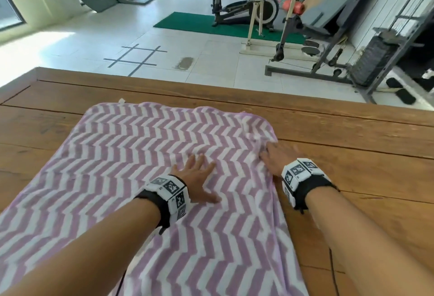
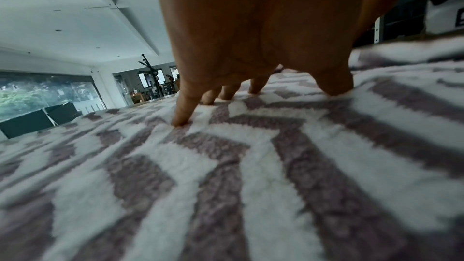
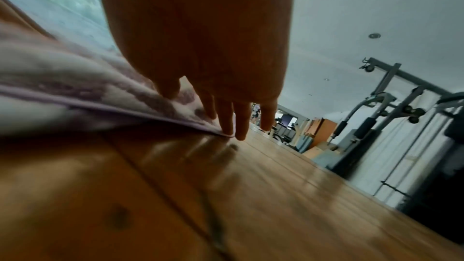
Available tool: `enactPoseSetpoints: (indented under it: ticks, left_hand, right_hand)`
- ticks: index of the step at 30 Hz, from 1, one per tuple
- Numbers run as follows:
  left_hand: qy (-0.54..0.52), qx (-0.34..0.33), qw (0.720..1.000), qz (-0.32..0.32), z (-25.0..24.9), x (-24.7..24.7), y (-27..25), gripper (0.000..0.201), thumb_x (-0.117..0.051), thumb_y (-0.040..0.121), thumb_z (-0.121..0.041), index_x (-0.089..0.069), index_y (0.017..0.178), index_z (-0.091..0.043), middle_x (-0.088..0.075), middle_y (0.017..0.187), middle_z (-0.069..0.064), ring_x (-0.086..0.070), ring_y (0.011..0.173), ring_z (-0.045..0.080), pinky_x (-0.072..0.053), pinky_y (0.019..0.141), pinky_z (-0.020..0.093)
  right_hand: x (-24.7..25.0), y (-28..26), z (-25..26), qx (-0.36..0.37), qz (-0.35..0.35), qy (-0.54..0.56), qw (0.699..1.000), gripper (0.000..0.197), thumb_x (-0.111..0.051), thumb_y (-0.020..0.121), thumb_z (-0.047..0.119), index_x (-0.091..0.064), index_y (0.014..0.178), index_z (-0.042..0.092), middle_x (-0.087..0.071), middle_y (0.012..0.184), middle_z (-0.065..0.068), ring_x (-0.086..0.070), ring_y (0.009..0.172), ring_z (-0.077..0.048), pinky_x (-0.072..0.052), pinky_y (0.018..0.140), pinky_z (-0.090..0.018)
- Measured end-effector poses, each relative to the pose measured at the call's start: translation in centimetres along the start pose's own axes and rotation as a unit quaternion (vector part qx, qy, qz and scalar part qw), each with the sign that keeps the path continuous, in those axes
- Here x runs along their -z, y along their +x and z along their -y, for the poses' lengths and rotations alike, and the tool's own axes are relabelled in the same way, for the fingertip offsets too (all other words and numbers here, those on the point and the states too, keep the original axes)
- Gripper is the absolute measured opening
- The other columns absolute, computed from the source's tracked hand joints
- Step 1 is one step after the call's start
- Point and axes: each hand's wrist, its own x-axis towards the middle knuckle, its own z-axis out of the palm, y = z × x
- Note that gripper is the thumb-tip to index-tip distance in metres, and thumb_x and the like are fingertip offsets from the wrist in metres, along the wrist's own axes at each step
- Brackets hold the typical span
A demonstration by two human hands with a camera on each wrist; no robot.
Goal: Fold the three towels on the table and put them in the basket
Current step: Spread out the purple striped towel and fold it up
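Keep left hand (image 1: 196, 178) fingers spread flat on the towel (image 1: 131, 154) while right hand (image 1: 277, 157), fingers extended, smooths its edge on the worktop (image 1: 352, 145).

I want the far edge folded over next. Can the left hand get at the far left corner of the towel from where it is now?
Probably yes. The left hand lies flat on the middle of the towel, holding nothing, and only bare cloth lies between it and that corner. It would need a long forward reach, though.

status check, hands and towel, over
Left hand flat on striped towel. Right hand flat at its right edge. Towel spread on table, unfolded. Nothing in the way.
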Motion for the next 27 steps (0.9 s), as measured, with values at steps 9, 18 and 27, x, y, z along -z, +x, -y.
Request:
enactPoseSetpoints:
  ticks: [9, 18, 27]
  left_hand:
    - [0.023, 0.002, 0.998, -0.054, -2.0, 3.7, 0.7, 0.086, -0.063, 0.077, -0.063, -0.028, 0.146, -0.025, -0.025, 0.151, 0.007, -0.022, 0.139, 0.029, -0.031, 0.110, 0.051]
    - [0.022, 0.002, 1.000, 0.003, -3.3, 1.3, 4.1, 0.120, -0.053, 0.057, -0.088, 0.018, 0.144, -0.046, 0.029, 0.155, -0.003, 0.025, 0.143, 0.028, 0.004, 0.108, 0.071]
    - [0.041, -0.059, 0.994, -0.077, -4.3, 1.4, -0.2, 0.102, -0.045, 0.077, -0.077, 0.007, 0.151, -0.031, 0.012, 0.160, 0.005, 0.011, 0.146, 0.029, -0.005, 0.114, 0.062]
  right_hand:
    - [2.4, 0.6, -3.2, -0.059, -0.019, -0.032, 0.998, 0.041, -0.035, 0.097, 0.025, -0.042, 0.135, 0.011, -0.044, 0.140, -0.012, -0.040, 0.129, -0.033, -0.032, 0.107, -0.045]
    - [-1.2, 0.6, -3.5, -0.012, 0.077, 0.048, 0.996, 0.075, -0.035, 0.094, 0.059, 0.001, 0.152, 0.030, 0.010, 0.161, -0.004, 0.008, 0.148, -0.026, -0.005, 0.119, -0.049]
    - [2.2, -8.8, -0.2, 0.077, 0.097, 0.052, 0.991, 0.059, -0.039, 0.100, 0.043, -0.023, 0.150, 0.018, -0.025, 0.156, -0.004, -0.024, 0.143, -0.023, -0.022, 0.116, -0.036]
